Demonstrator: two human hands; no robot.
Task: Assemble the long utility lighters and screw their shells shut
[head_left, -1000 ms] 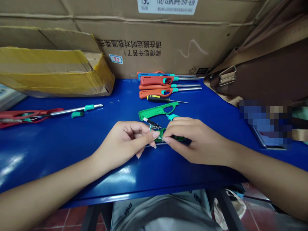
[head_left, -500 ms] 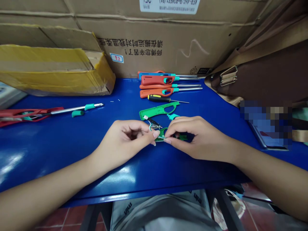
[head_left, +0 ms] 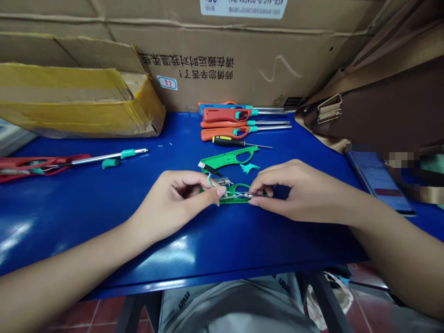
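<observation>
My left hand (head_left: 189,194) pinches a thin whitish wire (head_left: 209,179) between thumb and fingertips. My right hand (head_left: 282,189) is closed on a small dark, metallic piece (head_left: 248,195), mostly covered by the fingers. Just under both fingertips lies one green lighter shell half (head_left: 239,187), partly hidden. Behind it rests the other green shell half (head_left: 225,159), open side showing. A black part with a white end (head_left: 210,168) and a small silvery cylinder (head_left: 222,181) sit beside my left fingers. The teal trigger (head_left: 249,168) lies apart, near my right fingers.
Several orange, red and blue lighters (head_left: 225,134) lie behind a screwdriver (head_left: 229,141). An opened red lighter (head_left: 78,160) and a teal piece (head_left: 111,163) are at left. Cardboard boxes (head_left: 121,101), a brown bag (head_left: 374,101) and a phone (head_left: 381,185) surround the blue table (head_left: 138,259).
My right hand has moved slightly right, away from my left, uncovering the teal trigger and the dark metallic piece. The black part near my left hand has shifted left.
</observation>
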